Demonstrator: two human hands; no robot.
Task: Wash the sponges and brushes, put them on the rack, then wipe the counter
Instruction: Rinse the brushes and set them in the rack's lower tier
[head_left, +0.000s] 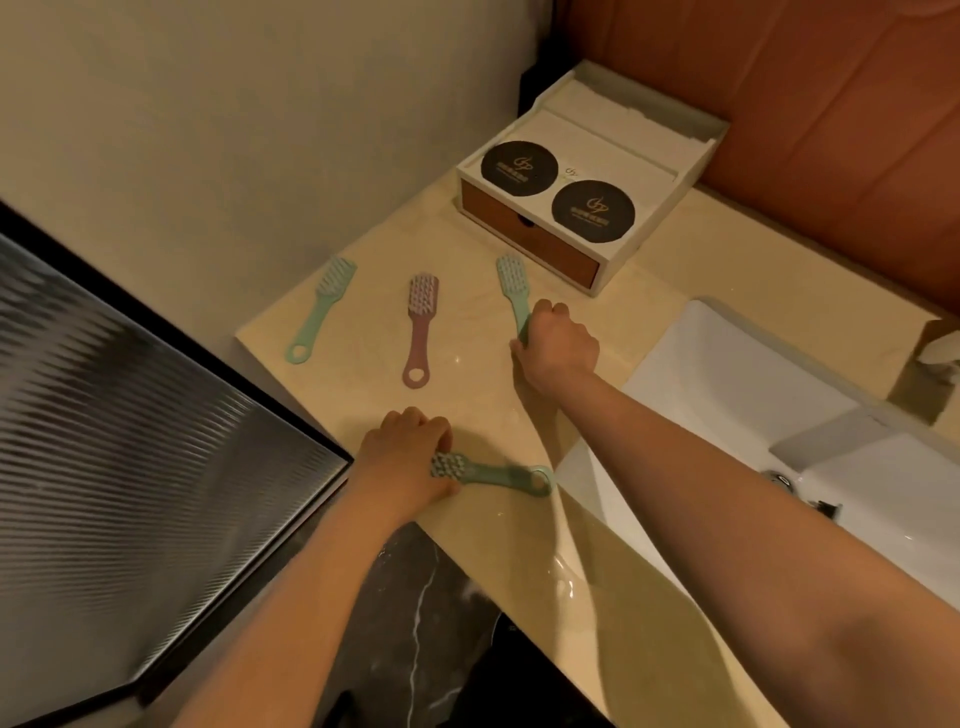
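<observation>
Four brushes lie on the beige counter (613, 322). The right hand (558, 348) is closed around the handle of a green brush (511, 283) just in front of the white drawer box (582, 187). The left hand (405, 452), fingers curled, grips the bristle head of a darker green brush (498, 475) at the counter's near edge, beside the sink (727, 374). A pink brush (420, 327) and a light green brush (322, 306) lie free towards the left edge
</observation>
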